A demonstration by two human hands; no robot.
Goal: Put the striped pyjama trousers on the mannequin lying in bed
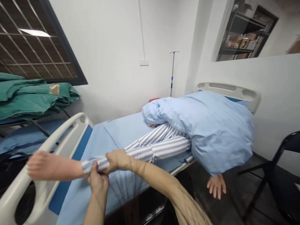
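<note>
You had both hands on the lower leg (101, 162), just above the ankle, down at the foot end of the bed (127, 126). Left hand (99, 181) was on the near side with its thumb up along the striped cuff, right hand (117, 160) a bit further up toward the knee, and both sets of fingers were curled around the trouser fabric with the leg inside. Long axis ran pretty much lengthwise along the bed, angling toward the near corner, and the bare foot (50, 165) pointed left, toes first, overlapping the footboard (81, 126) in view. Couldn't tell if it touched.

Edge-wise, your grip was near the bed's near side, tbh. You had a decent patch of bare sheet on the far side, between footboard and quilt (206, 122), with the wall (112, 68) behind. On your right there was some floor between the bed and the dark chair (278, 168).

Count: two striped trouser legs, one bare foot showing, one quilt, one footboard, one headboard (231, 89), one drip stand (172, 68). Plus two other hands poking out from the quilt: one hanging hand (216, 186) past the near edge, and one half-hidden hand (152, 125) on the bed.
</note>
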